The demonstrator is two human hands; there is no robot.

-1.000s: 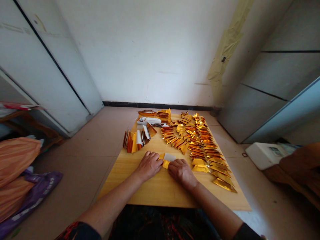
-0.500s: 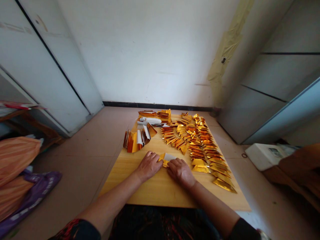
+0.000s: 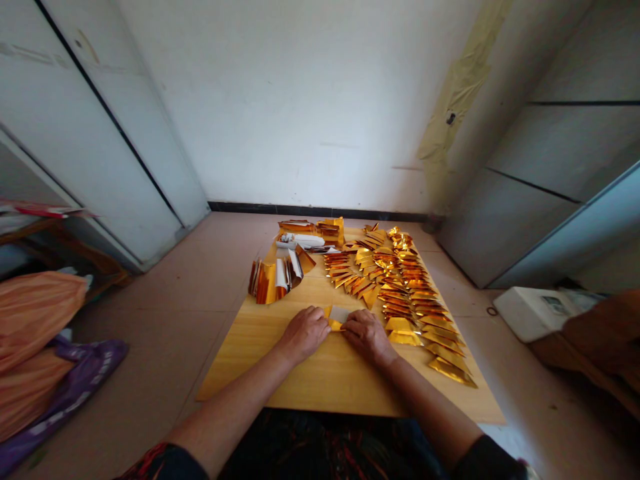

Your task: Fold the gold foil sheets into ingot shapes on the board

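A sheet of gold foil paper (image 3: 336, 325), pale on its inner face, lies on the wooden board between my hands, its near edge folded over. My left hand (image 3: 307, 331) grips the left end of the fold with curled fingers. At the other end my right hand (image 3: 369, 333) has its fingers pressed together on the paper. The fingers cover both ends of the sheet. Just right of my right hand, folded gold paper pieces (image 3: 403, 331) lie in overlapping rows. Curved stacks of unfolded gold and white sheets (image 3: 273, 281) stand left of centre.
The wooden board (image 3: 250, 373) carries everything. More paper stacks (image 3: 330, 231) and a white bundle (image 3: 301, 241) sit at its far edge. Orange and purple bags (image 3: 55, 373) are on the left, a white box (image 3: 527, 317) on the right, with cabinets (image 3: 550, 180) and a wall around.
My hands have shifted slightly right and the fold at the paper's near edge looks narrower. Both hands still hold its ends. The whole view has moved a little.
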